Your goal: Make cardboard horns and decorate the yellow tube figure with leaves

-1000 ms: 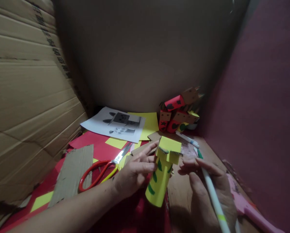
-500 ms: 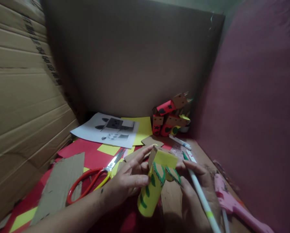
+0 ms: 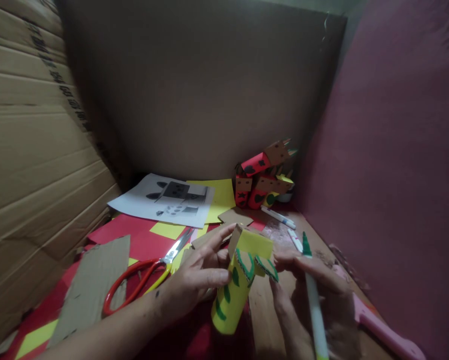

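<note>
My left hand (image 3: 192,282) is wrapped round the side of a yellow paper tube figure (image 3: 228,312) with green leaf-shaped marks. The figure is tilted, its boxy cardboard-and-yellow head uppermost. Two pointed cardboard ears (image 3: 246,264) edged in green hang from the head. My right hand (image 3: 333,295) holds a white marker (image 3: 314,310) with a bare green tip pointing up, away from the paper. Its thumb and index fingertip are at the right-hand ear; whether they pinch it I cannot tell.
Red-and-yellow-handled scissors (image 3: 132,282) lie open-bladed to the left, near a cardboard piece (image 3: 92,285). Behind are a printed sheet (image 3: 134,202) and yellow paper (image 3: 222,195). Several red paper figures (image 3: 255,165) stand stacked at the back. A pink glue gun (image 3: 385,327) lies right.
The marker has swung more upright and its tip has moved right, away from the figure. My right fingers have shifted slightly left with the ear. The left hand keeps its hold.
</note>
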Tool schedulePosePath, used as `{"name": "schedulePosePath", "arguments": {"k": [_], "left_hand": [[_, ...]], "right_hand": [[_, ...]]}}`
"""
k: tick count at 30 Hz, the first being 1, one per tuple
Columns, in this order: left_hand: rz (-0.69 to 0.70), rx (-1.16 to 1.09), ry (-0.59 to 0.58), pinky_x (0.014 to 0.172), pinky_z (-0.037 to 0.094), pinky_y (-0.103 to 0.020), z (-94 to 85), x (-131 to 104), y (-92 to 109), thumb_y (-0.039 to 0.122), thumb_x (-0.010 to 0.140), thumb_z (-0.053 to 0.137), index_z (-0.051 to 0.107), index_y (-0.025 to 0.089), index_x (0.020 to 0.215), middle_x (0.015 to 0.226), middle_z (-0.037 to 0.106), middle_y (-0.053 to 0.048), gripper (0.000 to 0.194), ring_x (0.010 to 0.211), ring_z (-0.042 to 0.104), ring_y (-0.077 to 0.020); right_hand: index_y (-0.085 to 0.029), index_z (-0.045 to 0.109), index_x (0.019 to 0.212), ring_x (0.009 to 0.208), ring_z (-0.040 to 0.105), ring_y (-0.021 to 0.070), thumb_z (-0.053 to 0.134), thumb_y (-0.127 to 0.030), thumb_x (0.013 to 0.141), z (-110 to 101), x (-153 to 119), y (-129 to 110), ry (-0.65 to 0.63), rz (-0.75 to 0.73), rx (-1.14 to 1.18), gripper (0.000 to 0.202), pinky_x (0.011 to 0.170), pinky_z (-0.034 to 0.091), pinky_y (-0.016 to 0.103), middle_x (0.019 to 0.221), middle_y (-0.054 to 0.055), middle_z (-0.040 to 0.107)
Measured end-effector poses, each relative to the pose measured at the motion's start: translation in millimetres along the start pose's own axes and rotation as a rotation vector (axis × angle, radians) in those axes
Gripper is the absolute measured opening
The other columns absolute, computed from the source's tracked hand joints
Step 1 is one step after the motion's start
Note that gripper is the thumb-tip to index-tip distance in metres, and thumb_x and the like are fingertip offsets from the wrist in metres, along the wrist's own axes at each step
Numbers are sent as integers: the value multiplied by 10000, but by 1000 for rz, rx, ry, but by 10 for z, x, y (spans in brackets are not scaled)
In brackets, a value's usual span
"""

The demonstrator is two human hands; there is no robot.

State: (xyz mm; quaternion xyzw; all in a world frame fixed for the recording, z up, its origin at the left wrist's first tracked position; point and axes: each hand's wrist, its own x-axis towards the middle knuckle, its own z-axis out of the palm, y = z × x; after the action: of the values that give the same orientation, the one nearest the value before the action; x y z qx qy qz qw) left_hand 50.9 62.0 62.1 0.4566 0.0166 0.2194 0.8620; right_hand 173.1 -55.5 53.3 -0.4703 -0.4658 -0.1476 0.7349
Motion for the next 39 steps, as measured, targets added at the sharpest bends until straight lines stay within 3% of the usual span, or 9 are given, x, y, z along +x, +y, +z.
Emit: {"name": "schedulePosePath", "arguments": {"k": [3,9,10,12,17,21,24,28,39], "left_hand": [[7,12,-32,874,500,-314,-18,-15,-21,14,747,614,427,265,1404,1273,632,-96,728,1079,642,-246],[-19,31,-67,848,516,-321,-10,-27,-8,14,777,584,403,302,1423,1241,652,-91,731,1063,656,-260],[-20,33,-65,862,512,-331,-3,-24,-5,16,777,587,404,304,1423,1245,649,-89,730,1069,653,-265],[-23,38,-55,872,507,-336,14,-21,0,21,779,595,408,308,1419,1240,650,-83,727,1073,649,-267],[-36,54,-25,825,518,-304,49,-32,8,14,781,597,448,294,1388,1135,687,-78,685,1010,668,-239],[-33,47,-8,840,518,-330,36,-32,0,15,753,613,443,273,1392,1142,677,-96,710,1043,653,-266],[-39,41,12,832,519,-333,14,-33,-12,33,751,634,396,262,1422,1132,680,-109,747,1005,664,-258],[-57,24,72,813,508,-305,6,-49,-25,67,742,672,339,244,1448,1112,688,-108,800,990,666,-241],[-94,38,152,899,444,-366,54,-61,-58,128,708,715,291,230,1481,1144,666,-115,888,1007,637,-255]], "right_hand": [[-245,600,1132,870,669,144,624,2,745,3,5,-35,30,-58,-74,460,741,572,250,957,-14,702],[-216,586,1148,852,715,143,671,3,708,-125,35,35,-175,-275,-160,498,775,590,235,950,-7,720],[-214,579,1139,862,716,152,663,1,720,-132,39,38,-184,-249,-184,478,741,602,240,945,2,720],[-209,594,1084,782,716,146,653,-34,746,-125,46,23,-20,-224,-212,386,680,607,241,901,7,713],[-233,584,1085,761,714,153,644,-55,763,-38,54,-96,-162,-227,-212,373,582,587,234,889,5,716],[-272,593,1040,805,690,192,567,-113,847,53,11,-191,13,-38,-145,251,566,569,291,855,13,691],[-263,605,1064,822,687,183,606,-40,794,46,0,-159,8,-56,-132,349,618,577,296,919,9,703],[-236,569,1196,927,673,192,653,61,682,-43,46,-34,-178,-218,-23,599,759,579,337,1067,14,705],[-187,668,1036,898,660,191,577,15,766,8,100,-19,-79,-243,-22,349,794,514,348,944,8,738]]}}
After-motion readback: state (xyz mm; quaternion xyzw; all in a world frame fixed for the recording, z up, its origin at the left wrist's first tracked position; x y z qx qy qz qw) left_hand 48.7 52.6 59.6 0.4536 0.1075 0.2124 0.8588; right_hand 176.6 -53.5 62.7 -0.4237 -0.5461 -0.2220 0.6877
